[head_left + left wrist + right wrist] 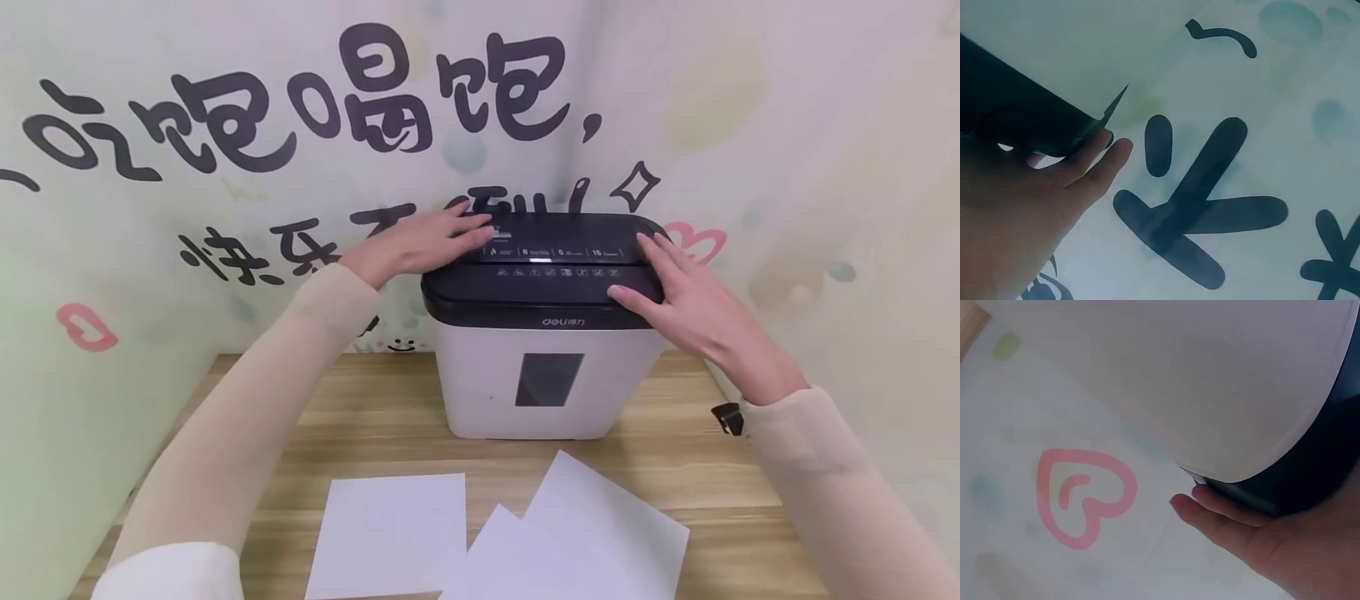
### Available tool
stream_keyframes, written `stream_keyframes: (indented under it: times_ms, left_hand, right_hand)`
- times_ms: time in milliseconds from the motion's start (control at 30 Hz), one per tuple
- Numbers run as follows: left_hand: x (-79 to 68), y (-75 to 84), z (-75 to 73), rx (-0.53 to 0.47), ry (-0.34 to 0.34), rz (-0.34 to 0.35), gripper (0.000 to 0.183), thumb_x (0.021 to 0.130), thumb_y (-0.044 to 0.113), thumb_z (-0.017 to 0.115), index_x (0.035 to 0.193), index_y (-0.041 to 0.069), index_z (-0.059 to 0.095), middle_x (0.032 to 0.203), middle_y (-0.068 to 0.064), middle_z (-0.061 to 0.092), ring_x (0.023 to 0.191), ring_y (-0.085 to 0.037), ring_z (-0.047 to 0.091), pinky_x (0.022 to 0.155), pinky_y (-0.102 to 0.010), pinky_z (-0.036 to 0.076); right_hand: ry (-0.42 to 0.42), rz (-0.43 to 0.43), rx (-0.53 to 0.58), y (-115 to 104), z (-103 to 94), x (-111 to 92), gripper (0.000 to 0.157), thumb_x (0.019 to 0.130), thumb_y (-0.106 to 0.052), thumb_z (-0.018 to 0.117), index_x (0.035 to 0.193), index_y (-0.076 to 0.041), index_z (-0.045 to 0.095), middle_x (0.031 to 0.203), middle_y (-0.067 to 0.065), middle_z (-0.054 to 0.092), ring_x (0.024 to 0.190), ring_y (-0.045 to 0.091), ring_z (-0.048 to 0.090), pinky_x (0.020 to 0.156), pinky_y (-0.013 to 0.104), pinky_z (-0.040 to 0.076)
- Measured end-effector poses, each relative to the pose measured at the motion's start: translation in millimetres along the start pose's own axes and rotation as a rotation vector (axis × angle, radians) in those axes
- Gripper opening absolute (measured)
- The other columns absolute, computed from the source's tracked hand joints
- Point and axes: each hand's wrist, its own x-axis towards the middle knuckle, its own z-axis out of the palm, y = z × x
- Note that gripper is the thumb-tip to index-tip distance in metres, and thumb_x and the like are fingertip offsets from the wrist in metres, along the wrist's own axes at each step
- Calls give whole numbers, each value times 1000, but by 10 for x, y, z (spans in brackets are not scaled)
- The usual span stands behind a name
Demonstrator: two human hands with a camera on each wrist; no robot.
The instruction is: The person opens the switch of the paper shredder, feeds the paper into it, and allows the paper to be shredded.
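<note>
A white paper shredder [480, 379] with a black top [487, 290] stands upright against the back wall in the head view. My left hand [416, 242] rests on the left end of that top, fingers stretched across it. At the opposite end lies my right hand [693, 308], its thumb on the front part and its fingers toward the rear corner. The left wrist view shows the left hand [1029, 200] against the dark edge. In the right wrist view, fairly straight fingers of the right hand [1254, 540] touch the black rim below the white body [1210, 381].
White sheets of paper lie on the wooden table [375, 417] before the shredder: a single sheet [393, 533] on the left and overlapping sheets [607, 517] on the right. Walls with printed lettering [382, 92] enclose the back and sides.
</note>
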Motion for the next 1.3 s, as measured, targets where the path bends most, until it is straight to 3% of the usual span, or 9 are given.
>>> stream_keyframes:
  times_ms: [233, 333, 567, 667, 867, 1300]
  left_hand:
    - [177, 11, -46, 38, -19, 11, 49, 107, 35, 30, 156, 29, 30, 165, -10, 16, 151, -30, 15, 120, -46, 17]
    - [210, 6, -28, -29, -14, 5, 49, 106, 30, 35, 155, 29, 34, 163, -12, 21, 150, -29, 18, 119, -47, 18]
    - [256, -60, 12, -264, 35, -39, 45, 104, 35, 48, 149, 29, 46, 151, -11, 41, 137, -27, 38, 113, -44, 29]
    - [272, -69, 19, -306, 50, -52, 45, 103, 36, 51, 147, 30, 49, 153, -10, 39, 140, -26, 35, 114, -43, 27]
    - [303, -36, 56, -318, 85, -44, 43, 103, 36, 51, 145, 30, 51, 158, -9, 34, 149, -23, 22, 118, -41, 21]
    - [337, -56, 113, -372, 147, -86, 42, 100, 41, 57, 141, 31, 56, 157, -7, 37, 148, -21, 24, 118, -39, 23]
  right_hand:
    - [-46, 52, -48, -36, -17, 67, 88, 93, -70, 46, 158, -13, 27, 165, 16, 8, 147, 49, 12, 113, 64, 16]
    - [-38, 45, -45, -32, 5, 68, 88, 93, -69, 47, 157, -12, 28, 165, 16, 10, 146, 49, 13, 114, 64, 15]
    - [-9, 31, -28, -37, 64, 94, 87, 93, -67, 49, 156, -11, 31, 165, 17, 12, 146, 50, 16, 114, 63, 16]
    - [12, 25, -27, -32, 71, 97, 85, 94, -66, 49, 156, -10, 32, 164, 18, 14, 146, 48, 17, 114, 62, 18]
    - [45, 21, -27, 2, 84, 71, 83, 94, -64, 50, 154, -9, 34, 163, 20, 16, 146, 47, 18, 113, 62, 19]
    - [53, 12, -58, -6, 98, 81, 82, 95, -62, 50, 154, -8, 35, 162, 21, 18, 145, 48, 20, 113, 62, 18]
